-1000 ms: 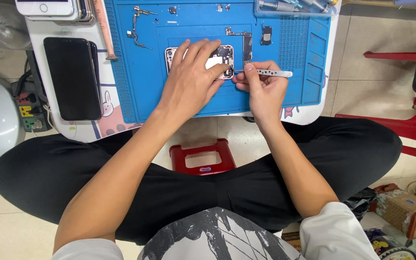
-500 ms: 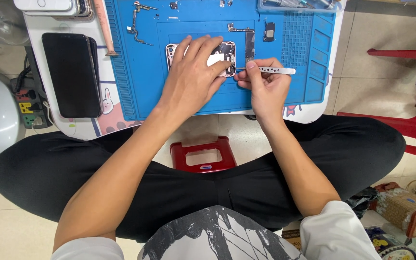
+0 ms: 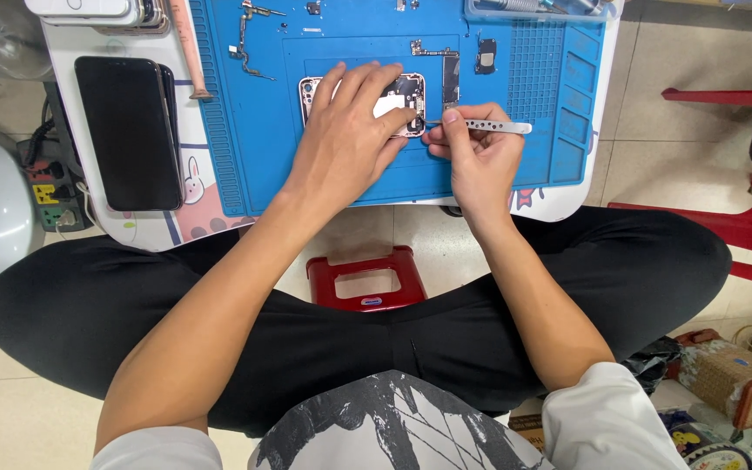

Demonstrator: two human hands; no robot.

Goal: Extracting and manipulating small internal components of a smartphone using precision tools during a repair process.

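Bare metal phone frame [image 3: 406, 91], opened, on blue mat [image 3: 245, 157], pinned steady under left hand [image 3: 350, 144] with fingers splayed flat, right hand [image 3: 476, 152] pinching metal tweezers [image 3: 489, 127] at its 3 o'clock edge, loose parts [image 3: 450, 74] at 12, black phone [image 3: 128, 130] at 9, nothing obstructing.

Left hand [image 3: 350, 144] on opened phone [image 3: 406, 91], right hand [image 3: 479, 157] pinching tweezers [image 3: 491, 127]

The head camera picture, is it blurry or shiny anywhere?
Head view: sharp and evenly lit; the blue mat shows no glare, the black phone screen only a dull sheen; soft shadows sit under the left hand and right hand; the edges bend slightly.
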